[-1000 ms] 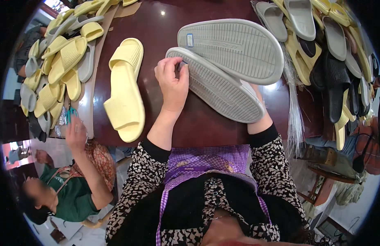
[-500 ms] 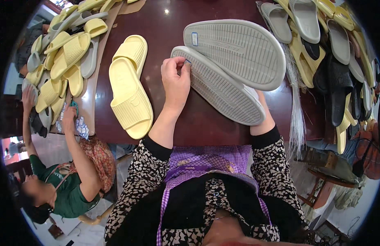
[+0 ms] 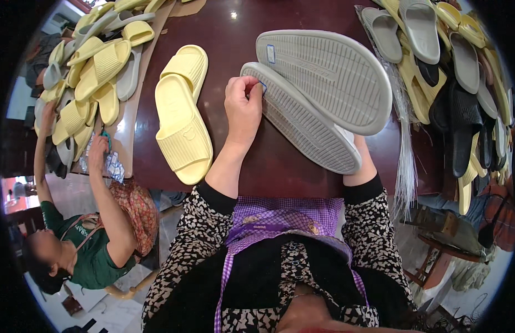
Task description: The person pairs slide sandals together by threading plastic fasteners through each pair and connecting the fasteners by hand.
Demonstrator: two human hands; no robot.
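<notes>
Two grey slippers are held up, ribbed soles toward me. The upper grey slipper [image 3: 346, 77] overlaps the lower grey slipper [image 3: 304, 119], and a small blue-edged label [image 3: 271, 54] sits on its sole near the left end. My left hand [image 3: 242, 108] pinches another small blue-edged label [image 3: 263, 87] at the left end of the lower sole. Behind the pair, my right hand [image 3: 364, 150] supports them from the right; its fingers are hidden. Left of my left hand, a pair of yellow slippers [image 3: 182, 127] lies on the table, one partly over the other.
Yellow and grey slippers [image 3: 104, 66] are heaped at the left, beside a co-worker [image 3: 88, 244] holding green-handled scissors [image 3: 105, 134]. More slippers [image 3: 463, 105] pile up at the right table [image 3: 229, 41] edge, with clear plastic strands [image 3: 404, 161] hanging down there.
The upper grey slipper has tipped a little downward at its right end. My left hand keeps its pinch beside the lower sole. The co-worker's far hand has moved onto the left heap.
</notes>
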